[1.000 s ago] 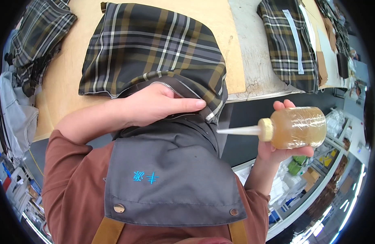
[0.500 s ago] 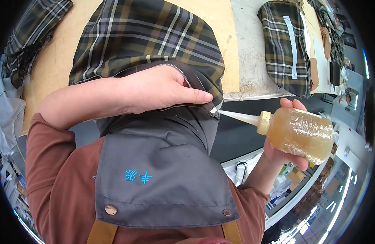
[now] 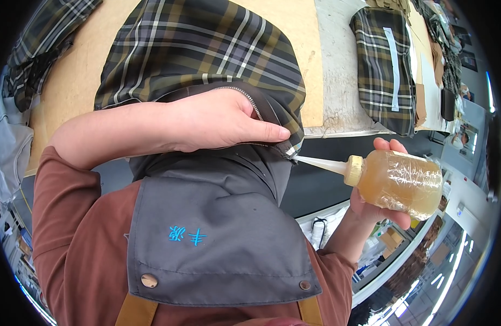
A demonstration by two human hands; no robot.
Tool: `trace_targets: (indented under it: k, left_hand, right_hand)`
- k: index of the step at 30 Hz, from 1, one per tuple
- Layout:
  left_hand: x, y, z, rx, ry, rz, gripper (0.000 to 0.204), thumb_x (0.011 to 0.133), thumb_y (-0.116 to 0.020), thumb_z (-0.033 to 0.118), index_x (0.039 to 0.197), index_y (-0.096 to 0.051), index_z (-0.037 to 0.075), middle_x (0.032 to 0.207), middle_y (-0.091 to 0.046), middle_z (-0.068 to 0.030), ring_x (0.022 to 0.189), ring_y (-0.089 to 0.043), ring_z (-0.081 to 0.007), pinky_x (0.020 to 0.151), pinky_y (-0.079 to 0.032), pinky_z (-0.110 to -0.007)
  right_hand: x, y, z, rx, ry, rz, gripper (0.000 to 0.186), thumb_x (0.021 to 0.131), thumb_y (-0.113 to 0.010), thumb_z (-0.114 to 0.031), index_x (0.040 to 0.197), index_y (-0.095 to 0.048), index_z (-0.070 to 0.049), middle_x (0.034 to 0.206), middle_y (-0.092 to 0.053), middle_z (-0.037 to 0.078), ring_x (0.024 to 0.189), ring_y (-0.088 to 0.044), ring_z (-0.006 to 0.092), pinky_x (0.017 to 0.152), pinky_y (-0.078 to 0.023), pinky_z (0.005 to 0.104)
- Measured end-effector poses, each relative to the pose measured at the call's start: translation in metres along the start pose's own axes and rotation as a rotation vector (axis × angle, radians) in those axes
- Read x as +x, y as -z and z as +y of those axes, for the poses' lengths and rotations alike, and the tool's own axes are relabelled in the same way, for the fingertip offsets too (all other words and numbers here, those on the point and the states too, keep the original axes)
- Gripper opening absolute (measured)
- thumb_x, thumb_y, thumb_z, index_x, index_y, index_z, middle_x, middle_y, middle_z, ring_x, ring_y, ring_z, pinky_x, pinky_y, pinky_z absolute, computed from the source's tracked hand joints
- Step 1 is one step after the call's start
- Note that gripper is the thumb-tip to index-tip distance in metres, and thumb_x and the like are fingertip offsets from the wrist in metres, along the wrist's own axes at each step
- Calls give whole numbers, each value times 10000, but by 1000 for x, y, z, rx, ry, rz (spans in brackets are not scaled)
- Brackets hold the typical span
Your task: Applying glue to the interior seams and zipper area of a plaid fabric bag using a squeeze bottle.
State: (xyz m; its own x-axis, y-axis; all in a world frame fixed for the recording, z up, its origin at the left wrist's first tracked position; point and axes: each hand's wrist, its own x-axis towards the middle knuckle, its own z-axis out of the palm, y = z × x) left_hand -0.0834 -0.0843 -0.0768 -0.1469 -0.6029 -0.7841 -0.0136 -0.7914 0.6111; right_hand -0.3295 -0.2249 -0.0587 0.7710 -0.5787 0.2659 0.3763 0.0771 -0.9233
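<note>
A dark plaid fabric bag (image 3: pixel 207 41) with an open zipper (image 3: pixel 256 106) hangs over the near table edge against my apron. My left hand (image 3: pixel 223 119) is closed on the bag's zippered edge, thumb on top and fingers hidden inside the opening. By the thumb tip lies the zipper's corner end (image 3: pixel 290 152). My right hand (image 3: pixel 378 204) grips a clear squeeze bottle (image 3: pixel 405 179) of amber liquid, held on its side. Its long white nozzle points left, and the tip touches or nearly touches that zipper end.
Another folded plaid piece with a pale strip (image 3: pixel 385 70) lies on the table at the right. More plaid fabric (image 3: pixel 49 38) sits at the far left, beside pale grey cloth (image 3: pixel 8 146). A tan board (image 3: pixel 307 70) covers part of the table. Shelving with goods stands below right.
The bag's corner and my left hand have shifted slightly right and down. The bottle is a little lower, its nozzle still at the zipper end.
</note>
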Motion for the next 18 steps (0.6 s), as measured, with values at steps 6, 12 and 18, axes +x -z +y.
trace_targets:
  k: [6, 12, 18]
  left_hand:
    - [7, 1, -5, -191, -57, -48, 371, 815, -636, 332, 980, -637, 0, 909, -630, -38, 824, -548, -84, 729, -429, -210]
    - [5, 2, 0, -779, -373, -233, 335, 798, -635, 103, 1109, -543, 14, 1032, -611, -73, 940, -577, -141, 817, -458, -270]
    - [-10, 2, 14, -901, -478, -207, 286, 798, -655, 170, 1031, -584, 22, 967, -617, -50, 860, -570, -111, 756, -449, -241]
  right_hand:
    - [2, -23, -1, -5, -38, 414, 1079, 588, -668, -625, 1312, -241, 52, 1307, -375, 209, 1058, -519, 241, 676, -539, 258]
    - [7, 2, -4, 505, 94, 150, 1090, 566, -729, -577, 1367, -215, -45, 1392, -311, 125, 1046, -512, 208, 476, -422, 182]
    - [16, -20, -10, 390, 300, 225, 1071, 560, -758, -513, 1362, -222, -48, 1392, -302, 112, 818, -505, 145, 525, -421, 200]
